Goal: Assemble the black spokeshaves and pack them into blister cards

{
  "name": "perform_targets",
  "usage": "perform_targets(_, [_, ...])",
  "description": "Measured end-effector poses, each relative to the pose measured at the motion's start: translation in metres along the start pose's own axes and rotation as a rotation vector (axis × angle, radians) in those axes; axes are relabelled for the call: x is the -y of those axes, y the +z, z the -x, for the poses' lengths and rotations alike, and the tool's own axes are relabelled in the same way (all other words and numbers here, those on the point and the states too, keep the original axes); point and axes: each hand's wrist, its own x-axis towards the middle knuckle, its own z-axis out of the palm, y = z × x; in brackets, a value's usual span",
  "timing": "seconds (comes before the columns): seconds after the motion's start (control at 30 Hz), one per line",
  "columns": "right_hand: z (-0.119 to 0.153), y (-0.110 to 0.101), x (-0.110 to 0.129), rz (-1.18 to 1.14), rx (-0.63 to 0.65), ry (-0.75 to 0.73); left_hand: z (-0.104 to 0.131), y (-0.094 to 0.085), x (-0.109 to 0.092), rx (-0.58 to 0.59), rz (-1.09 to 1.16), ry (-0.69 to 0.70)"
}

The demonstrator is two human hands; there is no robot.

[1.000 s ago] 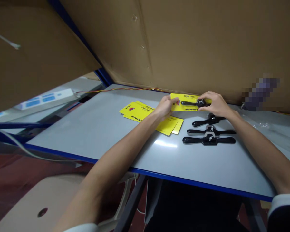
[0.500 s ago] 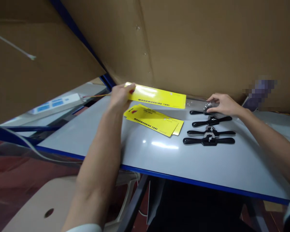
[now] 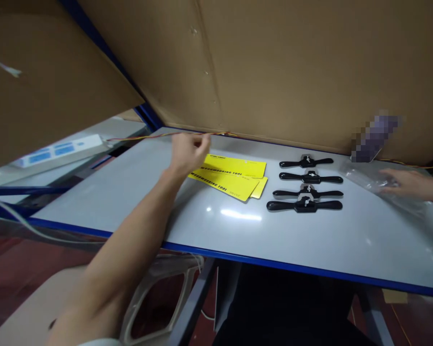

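Observation:
My left hand (image 3: 190,153) hovers at the left end of a small pile of yellow cards (image 3: 234,167) printed "WOODWORKING TOOL". Its fingers are curled in, and I see nothing between them. To the right of the cards lie several black spokeshaves (image 3: 306,205), arranged in a column one behind another, each with a metal blade at its middle. Over on the right, my right hand (image 3: 413,185) grips a crumpled clear plastic bag (image 3: 368,179), which trails along the tabletop. Motion blurs this hand somewhat.
A brown board wall (image 3: 292,72) closes off the table (image 3: 216,226) at the back. Thin coloured wires (image 3: 137,138) run along its foot. A white power strip (image 3: 65,150) lies on the left. A pixelated purple object (image 3: 375,138) leans at the back right. A pale chair (image 3: 68,293) stands below.
The yellow card my left hand held up now lies on the pile, released. My right hand has moved right, away from the spokeshaves, taking the clear plastic with it. The view has shifted slightly.

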Motion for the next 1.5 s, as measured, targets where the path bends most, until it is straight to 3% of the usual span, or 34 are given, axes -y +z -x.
perform_targets(0.03, [0.010,0.005,-0.009,0.013,0.106,0.042,0.003,0.006,-0.009,0.063,-0.039,0.080])
perform_targets(0.1, [0.020,0.008,-0.013,0.068,0.192,0.103,0.010,0.018,-0.026,0.163,-0.081,0.261])
perform_targets(0.17, [0.020,0.006,-0.002,0.139,0.179,0.112,0.016,0.029,-0.039,0.241,-0.075,0.418])
perform_targets(0.23, [0.013,0.004,0.025,0.187,0.141,0.078,0.021,0.038,-0.046,0.348,-0.077,0.507])
perform_targets(0.33, [0.002,0.009,0.080,0.160,0.112,0.043,0.026,0.044,-0.048,0.460,-0.142,0.529])
perform_targets(0.5, [-0.012,0.036,0.168,-0.058,0.120,-0.045,0.037,0.040,-0.048,0.417,-0.226,0.509])
perform_targets(0.63, [-0.028,0.054,0.211,-0.067,0.171,-0.033,0.044,0.034,-0.052,0.439,-0.196,0.599])
perform_targets(0.73, [-0.040,0.062,0.234,-0.145,0.229,0.026,0.045,0.030,-0.055,0.461,-0.191,0.591])
perform_targets(0.8, [-0.048,0.067,0.247,-0.232,0.264,0.084,0.045,0.028,-0.056,0.394,-0.188,0.573])
perform_targets(0.93, [-0.068,0.083,0.272,-0.436,0.281,0.062,0.047,0.028,-0.061,0.034,-0.184,0.484])
perform_targets(1.0, [-0.081,0.095,0.285,-0.534,0.320,0.057,0.048,0.030,-0.066,-0.083,-0.181,0.431])
perform_targets(1.1, [-0.105,0.116,0.300,-0.541,0.332,0.053,0.051,0.036,-0.073,-0.105,-0.160,0.406])
perform_targets(1.23, [-0.131,0.141,0.304,-0.488,0.249,0.060,0.049,0.038,-0.071,0.004,-0.111,0.451])
perform_targets(1.3, [-0.136,0.149,0.301,-0.481,0.231,0.087,0.043,0.032,-0.061,-0.019,-0.079,0.418])
perform_targets(1.43, [-0.134,0.154,0.295,-0.476,0.250,0.107,0.019,0.017,-0.020,-0.419,0.016,-0.008])
perform_targets(1.47, [-0.133,0.153,0.294,-0.482,0.250,0.106,0.012,0.014,-0.006,-0.449,0.022,-0.084])
perform_targets(1.5, [-0.131,0.152,0.294,-0.487,0.250,0.107,0.006,0.014,0.006,-0.401,0.019,-0.082])
